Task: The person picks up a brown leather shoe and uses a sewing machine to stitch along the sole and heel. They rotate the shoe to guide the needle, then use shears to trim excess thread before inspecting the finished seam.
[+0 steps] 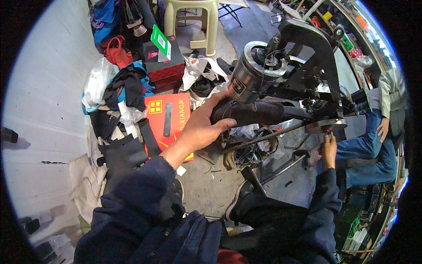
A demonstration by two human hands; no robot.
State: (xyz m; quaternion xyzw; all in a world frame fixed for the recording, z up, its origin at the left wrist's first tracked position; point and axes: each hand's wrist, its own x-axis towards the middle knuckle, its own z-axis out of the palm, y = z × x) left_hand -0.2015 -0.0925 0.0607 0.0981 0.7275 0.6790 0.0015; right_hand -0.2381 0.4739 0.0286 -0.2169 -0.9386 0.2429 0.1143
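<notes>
A black shoe-repair sewing machine (pixel 327 57) with a curved arm stands in front of me, toward the right. My left hand (pixel 202 130) grips the near end of a dark, rounded leather-like piece (pixel 259 113); the thumb lies on top and most fingers are hidden behind. This piece lies along the machine's lower arm, below a metal cylinder (pixel 244 81) with an open ring-shaped top. My right hand (pixel 329 152) is closed just under the round metal wheel (pixel 325 126), with fingertips at its rim; a small handle there is mostly covered.
Left of the machine lie a red box (pixel 169 119), a dark box (pixel 162 66) carrying a green card (pixel 161 42), and heaped bags and cloth. A cream stool (pixel 193 13) stands behind. At right sits another person in jeans (pixel 369 145), close to the wheel.
</notes>
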